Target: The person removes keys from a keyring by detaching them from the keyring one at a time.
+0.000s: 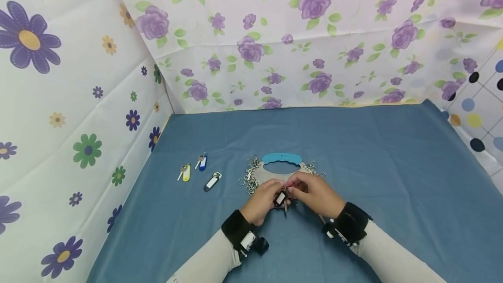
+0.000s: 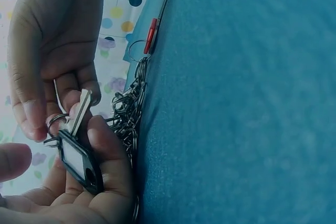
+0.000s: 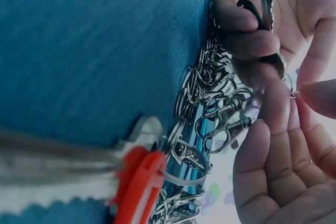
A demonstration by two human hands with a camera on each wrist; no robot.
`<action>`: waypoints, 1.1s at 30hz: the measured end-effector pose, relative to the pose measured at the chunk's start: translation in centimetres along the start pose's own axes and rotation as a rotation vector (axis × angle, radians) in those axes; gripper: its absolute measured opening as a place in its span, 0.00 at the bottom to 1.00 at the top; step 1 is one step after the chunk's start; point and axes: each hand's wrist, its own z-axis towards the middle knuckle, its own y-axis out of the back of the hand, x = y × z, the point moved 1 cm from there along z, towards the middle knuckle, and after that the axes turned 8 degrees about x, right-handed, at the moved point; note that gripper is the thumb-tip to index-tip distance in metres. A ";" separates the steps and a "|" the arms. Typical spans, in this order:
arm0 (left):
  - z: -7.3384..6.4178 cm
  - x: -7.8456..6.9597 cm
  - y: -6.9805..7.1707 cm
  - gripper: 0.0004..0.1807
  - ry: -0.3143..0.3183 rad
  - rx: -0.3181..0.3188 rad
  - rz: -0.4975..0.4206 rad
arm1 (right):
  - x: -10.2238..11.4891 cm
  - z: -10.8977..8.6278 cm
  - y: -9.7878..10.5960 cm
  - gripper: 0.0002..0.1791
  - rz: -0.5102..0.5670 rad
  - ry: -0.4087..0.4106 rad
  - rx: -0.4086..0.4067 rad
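Observation:
In the head view my left hand [image 1: 259,202] holds a black key tag [image 1: 280,198] with a white label. A key [image 2: 81,111] hangs with it on a small key ring [image 2: 56,123], seen in the left wrist view. My right hand [image 1: 319,193] comes in from the other side, and its thumb and fingertips pinch at that ring. Just beyond both hands lies a grey metal plate [image 1: 259,173] with a light-blue strip [image 1: 281,157] along its far edge. Metal clips and rings [image 3: 226,114] crowd its sides, partly hidden by the hands.
Left of the plate lie a yellow key tag [image 1: 186,173], a blue key tag [image 1: 203,163] and another black key tag [image 1: 212,181]. A red key tag [image 3: 140,187] with a key sits close to my right wrist. Flowered sheets [image 1: 251,21] stand behind the blue tablecloth [image 1: 393,165].

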 end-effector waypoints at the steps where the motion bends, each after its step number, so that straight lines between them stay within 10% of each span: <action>1: 0.0 0.0 0.0 0.18 0.001 0.004 -0.006 | 0.0 0.0 0.0 0.05 -0.004 0.000 0.001; 33: -0.3 -0.3 0.5 0.10 -0.004 -0.026 0.128 | -1.0 -0.1 0.2 0.10 -0.209 -0.021 -0.032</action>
